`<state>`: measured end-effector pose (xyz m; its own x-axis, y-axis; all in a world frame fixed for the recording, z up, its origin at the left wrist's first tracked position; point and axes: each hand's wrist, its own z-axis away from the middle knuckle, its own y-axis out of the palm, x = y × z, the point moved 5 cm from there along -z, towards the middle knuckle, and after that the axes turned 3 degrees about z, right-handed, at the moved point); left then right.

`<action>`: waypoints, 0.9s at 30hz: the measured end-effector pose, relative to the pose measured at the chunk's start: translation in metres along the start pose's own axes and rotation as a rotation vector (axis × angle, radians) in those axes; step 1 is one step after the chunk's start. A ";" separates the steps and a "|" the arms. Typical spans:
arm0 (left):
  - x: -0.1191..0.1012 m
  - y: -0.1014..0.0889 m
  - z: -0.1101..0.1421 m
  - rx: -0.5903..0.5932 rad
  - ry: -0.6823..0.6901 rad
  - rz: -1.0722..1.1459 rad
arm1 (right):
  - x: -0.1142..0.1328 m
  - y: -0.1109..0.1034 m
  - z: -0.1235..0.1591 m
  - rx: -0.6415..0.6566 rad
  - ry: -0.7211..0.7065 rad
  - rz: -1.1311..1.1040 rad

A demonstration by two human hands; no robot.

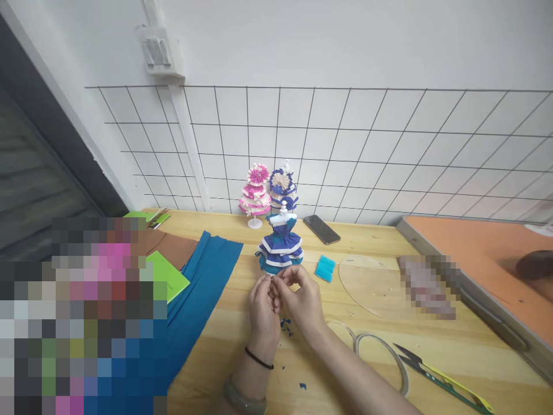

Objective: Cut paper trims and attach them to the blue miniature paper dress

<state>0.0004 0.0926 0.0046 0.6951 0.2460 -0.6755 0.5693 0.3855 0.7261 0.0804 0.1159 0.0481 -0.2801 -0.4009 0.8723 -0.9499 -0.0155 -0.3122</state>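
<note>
Bracelet [245, 397] and black band [259, 358] circle the wrist of the left hand [264, 302], which reaches in over the table [233, 346]. Its fingers curl inward, and its fingertips meet those of the right hand [302, 300] just in front of the blue dress [281, 242]. Both grips are narrow; whatever may be pinched between them is too small for me to tell, and I cannot tell whether they touch the hem.

The dress stands upright near the middle, tiered in blue with white edging. Behind it stand a pink dress [254, 199] and a second blue dress [290, 199], with a phone [322, 229] lying to their right. A turquoise packet [325, 268] lies right of the front dress.

Dark blue scraps [287, 327] are scattered beside the hands. Further right are a clear disc [367, 285], a pale hoop [405, 369] and scissors [449, 379] with open blades, then an orange board [488, 259] inside a raised frame. Blue cloth [211, 271] spreads on the left, beside a green booklet [170, 279] and brown cloth [170, 245].
</note>
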 end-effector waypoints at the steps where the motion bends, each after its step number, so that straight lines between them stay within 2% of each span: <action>1: 0.000 -0.001 0.000 -0.002 -0.002 0.001 | 0.000 0.000 0.000 -0.007 0.005 0.004; 12: 0.001 -0.001 -0.001 -0.008 -0.014 0.030 | -0.003 0.001 -0.003 -0.032 0.031 -0.021; 19: 0.001 0.001 -0.001 0.002 -0.019 0.029 | -0.016 0.006 -0.004 -0.040 0.112 -0.088; 27: 0.002 0.000 -0.002 0.026 -0.005 -0.021 | -0.017 0.015 -0.002 0.077 0.181 -0.184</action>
<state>0.0001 0.0950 0.0029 0.6853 0.2334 -0.6898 0.5948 0.3672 0.7151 0.0710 0.1244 0.0297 -0.1305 -0.2151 0.9678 -0.9757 -0.1455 -0.1639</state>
